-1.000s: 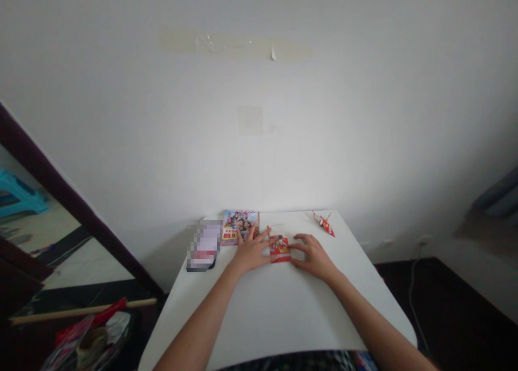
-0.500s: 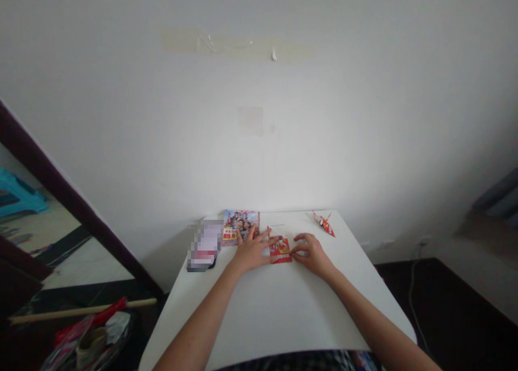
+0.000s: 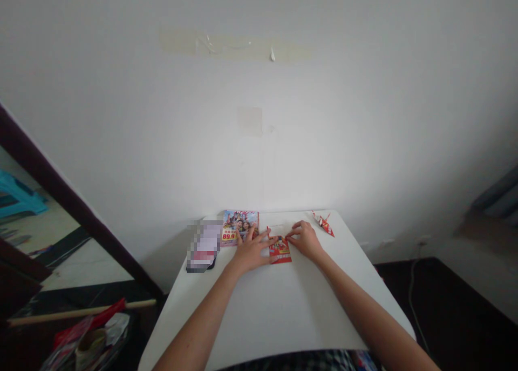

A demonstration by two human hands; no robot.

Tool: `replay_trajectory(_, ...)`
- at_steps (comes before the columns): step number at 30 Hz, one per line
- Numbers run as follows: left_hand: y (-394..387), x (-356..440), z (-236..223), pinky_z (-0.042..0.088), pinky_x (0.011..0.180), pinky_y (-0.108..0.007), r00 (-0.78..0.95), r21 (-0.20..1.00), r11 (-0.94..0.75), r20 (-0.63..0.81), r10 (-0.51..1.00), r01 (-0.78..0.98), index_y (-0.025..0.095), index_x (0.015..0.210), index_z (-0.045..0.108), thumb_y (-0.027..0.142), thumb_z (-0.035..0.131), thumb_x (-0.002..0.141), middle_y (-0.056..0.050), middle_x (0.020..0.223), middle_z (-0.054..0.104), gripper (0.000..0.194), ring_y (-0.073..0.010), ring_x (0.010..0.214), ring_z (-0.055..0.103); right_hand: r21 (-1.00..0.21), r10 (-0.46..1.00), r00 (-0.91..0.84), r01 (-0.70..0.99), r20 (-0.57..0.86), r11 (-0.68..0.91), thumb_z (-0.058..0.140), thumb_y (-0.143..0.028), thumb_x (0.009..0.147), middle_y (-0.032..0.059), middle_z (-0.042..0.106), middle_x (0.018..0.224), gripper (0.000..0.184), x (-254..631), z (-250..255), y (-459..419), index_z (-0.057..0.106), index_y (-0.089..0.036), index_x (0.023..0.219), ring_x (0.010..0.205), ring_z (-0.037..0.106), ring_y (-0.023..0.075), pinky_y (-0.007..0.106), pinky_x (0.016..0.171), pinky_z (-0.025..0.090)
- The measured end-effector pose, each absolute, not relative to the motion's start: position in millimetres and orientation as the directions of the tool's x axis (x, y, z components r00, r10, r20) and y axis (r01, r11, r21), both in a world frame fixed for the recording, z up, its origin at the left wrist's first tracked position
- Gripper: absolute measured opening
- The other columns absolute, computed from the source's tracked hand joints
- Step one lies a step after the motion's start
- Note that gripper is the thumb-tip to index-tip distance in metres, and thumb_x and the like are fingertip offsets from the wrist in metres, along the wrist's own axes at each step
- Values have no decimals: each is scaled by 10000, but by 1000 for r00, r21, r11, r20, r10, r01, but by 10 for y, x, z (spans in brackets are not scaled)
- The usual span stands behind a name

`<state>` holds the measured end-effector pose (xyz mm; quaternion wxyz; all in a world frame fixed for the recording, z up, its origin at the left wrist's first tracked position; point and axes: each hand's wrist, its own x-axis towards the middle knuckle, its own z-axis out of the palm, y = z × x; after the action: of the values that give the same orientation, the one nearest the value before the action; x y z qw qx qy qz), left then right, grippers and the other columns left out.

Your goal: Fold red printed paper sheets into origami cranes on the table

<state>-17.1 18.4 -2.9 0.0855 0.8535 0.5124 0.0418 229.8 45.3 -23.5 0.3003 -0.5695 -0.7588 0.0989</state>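
A small red printed piece of paper [image 3: 280, 252], roughly square, lies on the white table between my hands. My left hand [image 3: 251, 249] rests with fingers spread, its fingertips over the paper's left side. At the upper right corner of the paper, my right hand [image 3: 304, 240] has its thumb and fingers pinched together on the edge. Beyond my left fingers is a colourful printed flyer [image 3: 242, 220], partly covered by that hand. A red and white folded paper crane [image 3: 324, 225] sits near the back right corner.
Left of the flyer lies a phone [image 3: 204, 247], its screen blurred out. The white table [image 3: 279, 311] stands against a wall. On the floor at left is a bin [image 3: 95, 344] with rubbish, beside a mirror [image 3: 81, 241]. A cable [image 3: 411, 290] hangs at right.
My right hand has slid from the paper's lower right edge up to its upper right corner. My left hand has stayed in place on the paper.
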Motion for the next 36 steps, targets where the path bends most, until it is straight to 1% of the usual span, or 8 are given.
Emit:
replay_trajectory(3,177,-169,-19,-102,1057,-843,471,174,-461,-18,882,870,610,1455,295,764,485,826,111,1645,269,674,-460,1527,20,-483,930,-137,823,342,299,714,-352,834,71,650,1074,129,2260,-224,533,812,-292,893,1076,573,243,365,965,433)
replay_trajectory(8,185,-178,-48,-112,1063,-833,475,190,-466,-6,880,864,619,1453,288,779,467,824,122,1642,272,673,-455,1528,20,-484,942,-69,844,329,231,690,-359,853,71,643,1064,145,2198,-205,643,808,-292,902,1051,567,231,353,950,415)
replay_trajectory(16,186,-180,-54,-139,1081,-808,469,218,-456,-8,883,863,609,1431,365,773,492,817,123,1639,283,648,-446,1531,10,-483,946,24,864,325,144,668,-339,871,89,622,1086,154,2085,-175,754,803,-288,925,1091,532,250,357,956,390)
replay_trajectory(19,178,-174,-28,-133,1076,-816,469,217,-455,-19,883,864,605,1439,350,783,495,807,117,1641,280,673,-458,1527,25,-479,940,54,869,337,122,656,-346,883,101,616,1085,169,2057,-191,770,800,-276,938,1090,527,259,364,962,392)
replay_trajectory(23,171,-172,-6,-136,1054,-835,473,214,-458,-23,881,863,612,1443,326,807,469,801,118,1643,271,686,-459,1527,14,-482,930,58,866,363,134,634,-367,907,100,613,1085,194,2061,-239,763,794,-275,966,1076,533,254,364,975,391)
replay_trajectory(27,173,-170,-10,-130,1064,-827,480,217,-464,-25,877,859,588,1453,335,800,467,808,92,1647,275,691,-445,1532,-8,-471,918,46,868,395,159,612,-377,924,98,611,1065,213,2079,-262,751,789,-277,986,1057,539,245,348,961,397)
replay_trajectory(30,175,-168,-20,-133,1067,-823,478,216,-464,-19,878,859,581,1454,342,807,472,800,85,1645,284,703,-441,1533,-16,-451,910,37,876,414,170,615,-376,923,89,604,1062,197,2076,-256,742,782,-294,988,1063,534,239,344,958,393)
replay_trajectory(36,169,-170,-16,-142,1052,-834,473,222,-459,-15,881,860,608,1444,324,811,469,799,101,1641,284,692,-442,1533,-3,-441,905,31,880,424,176,657,-352,892,83,598,1063,152,2067,-259,744,780,-300,965,1066,526,241,357,955,396)
